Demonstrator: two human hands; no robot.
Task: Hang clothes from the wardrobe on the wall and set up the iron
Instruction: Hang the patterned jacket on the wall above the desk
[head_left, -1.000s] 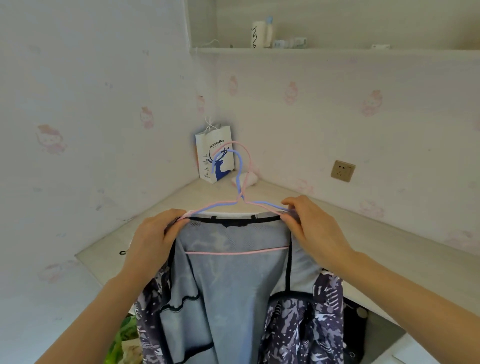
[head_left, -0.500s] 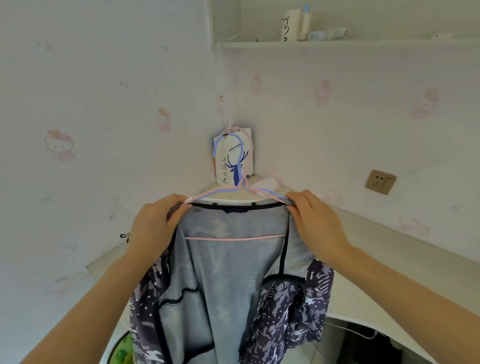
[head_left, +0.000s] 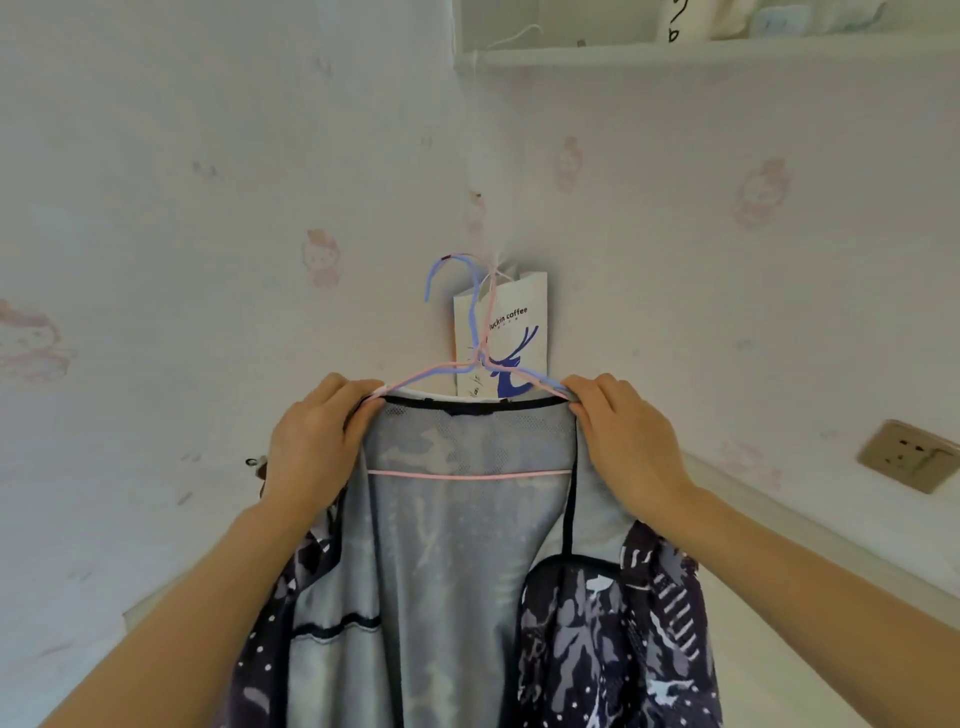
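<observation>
The garment (head_left: 457, 545), grey mesh inside with black trim and a dark patterned outer cloth, hangs open-fronted in the middle of the view, raised in front of the room's corner. It sits on a pink hanger (head_left: 467, 474) whose lower bar crosses the lining, with a blue hanger (head_left: 441, 270) doubled against it; both hooks rise above the collar, and it is not clear whether they catch on anything. The left hand (head_left: 311, 441) grips the left shoulder, its fingers (head_left: 358, 415) curled over cloth and hanger end. The right hand (head_left: 623, 436) grips the right shoulder in the same way. Just behind the hooks a white paper bag (head_left: 519, 312) printed with a blue deer stands in the corner against the wall (head_left: 208, 208). A pale surface (head_left: 831, 545) runs along the right wall beneath a socket (head_left: 906, 456), and a shelf (head_left: 675, 52) crosses the top.
</observation>
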